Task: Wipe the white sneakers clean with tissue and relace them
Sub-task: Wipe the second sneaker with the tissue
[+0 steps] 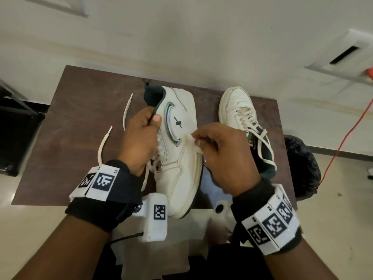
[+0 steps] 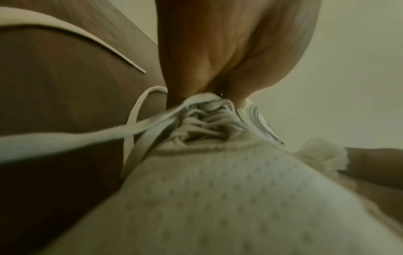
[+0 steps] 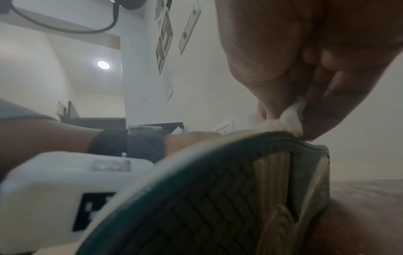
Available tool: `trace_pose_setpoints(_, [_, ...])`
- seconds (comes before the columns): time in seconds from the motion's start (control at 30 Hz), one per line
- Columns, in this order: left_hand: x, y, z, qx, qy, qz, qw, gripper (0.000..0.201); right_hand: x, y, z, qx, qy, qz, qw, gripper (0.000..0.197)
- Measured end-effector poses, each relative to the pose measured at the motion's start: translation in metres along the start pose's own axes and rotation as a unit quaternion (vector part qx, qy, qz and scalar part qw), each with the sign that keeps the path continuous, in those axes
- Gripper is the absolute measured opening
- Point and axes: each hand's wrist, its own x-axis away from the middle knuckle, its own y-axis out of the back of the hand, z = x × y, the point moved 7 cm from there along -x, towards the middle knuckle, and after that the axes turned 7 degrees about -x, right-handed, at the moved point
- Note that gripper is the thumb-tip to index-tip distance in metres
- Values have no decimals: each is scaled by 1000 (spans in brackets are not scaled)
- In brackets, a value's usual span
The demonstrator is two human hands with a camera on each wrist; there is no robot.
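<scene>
A white sneaker (image 1: 179, 150) with a dark green collar lies tipped on its side on the brown table (image 1: 80, 118), toe towards me. My left hand (image 1: 141, 136) grips its collar, thumb on the outer side. My right hand (image 1: 220, 156) pinches a small wad of white tissue (image 1: 191, 139) against the sneaker's side by the sole edge. In the right wrist view the tissue (image 3: 290, 120) sits at the rim of the dark treaded sole (image 3: 229, 198). The left wrist view shows the perforated toe (image 2: 218, 198) and loose laces (image 2: 130, 131). The second sneaker (image 1: 242, 118) stands upright to the right, loosely laced.
The held sneaker's loose lace ends (image 1: 126, 112) trail over the table's left part. A black bag (image 1: 302, 164) sits off the table's right edge. An orange cable (image 1: 347, 134) runs across the floor at right. A dark frame (image 1: 16, 118) stands at left.
</scene>
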Motion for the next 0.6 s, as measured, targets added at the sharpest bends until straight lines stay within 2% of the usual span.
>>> trace_pose_setpoints(0.17, [-1,3,8,-20,2,-1,1000,24,20,2,12,-2,43,39,998,19])
trace_pose_setpoints(0.27, [-3,1,9,-40,2,7,999,23,33,3,13,6,32,54,998,18])
trace_pose_setpoints(0.4, [-3,-1,9,-60,-6,9,998,20,27,6,7,2,16,15,1000,18])
trace_pose_setpoints(0.5, [-1,-6,12,-48,20,42,998,12,17,5,2,21,0,0,1000,19])
trace_pose_setpoints(0.6, [1,-7,11,-46,21,63,997,23,22,2,10,39,13,-4,999,20])
